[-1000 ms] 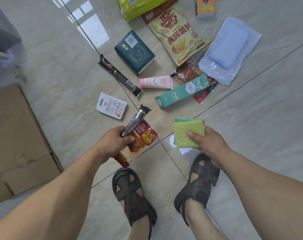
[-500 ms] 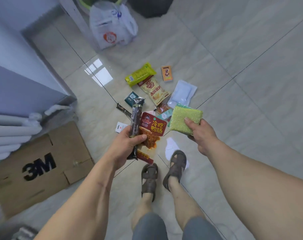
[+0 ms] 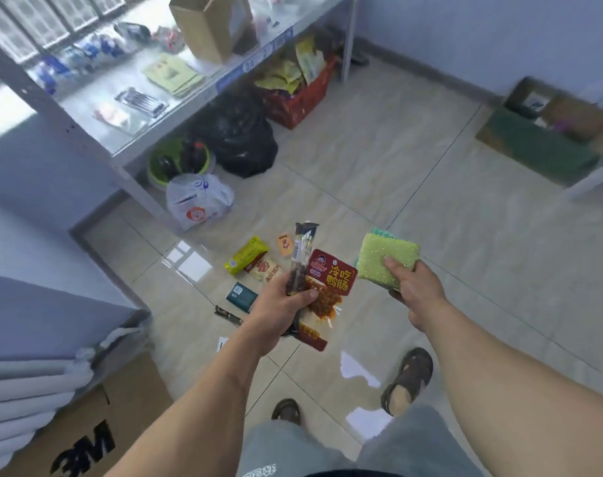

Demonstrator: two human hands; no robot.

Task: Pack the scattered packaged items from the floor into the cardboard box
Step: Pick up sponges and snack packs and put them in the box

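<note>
**Both hands full above the scattered packets**

While the person stands on the tiled floor (image 3: 379, 187), the left hand (image 3: 279, 311) grips two things together: a long dark snack stick (image 3: 301, 256) that points upward, and a red snack pouch (image 3: 327, 290) pressed against it under the thumb. To the right of the pouch, the right hand (image 3: 417, 290) holds a green scouring sponge (image 3: 386, 259), thumb on top and fingers curled beneath it.

Beyond the pouch, still on the floor, lie a yellow-green packet (image 3: 245, 254), a crisp bag (image 3: 265, 268), a small orange packet (image 3: 285, 245) and a dark teal box (image 3: 241, 296). Another dark stick (image 3: 228, 315) lies just left of the left wrist, with a white card (image 3: 221, 344) partly hidden behind the forearm.

Far to the left of the pouch, at the lower corner, stands the cardboard box (image 3: 96, 432) printed with black letters. Behind the floor items, a white plastic bag (image 3: 196, 201) and a black bin bag (image 3: 238, 139) sit under a metal shelf (image 3: 127, 108).
</note>
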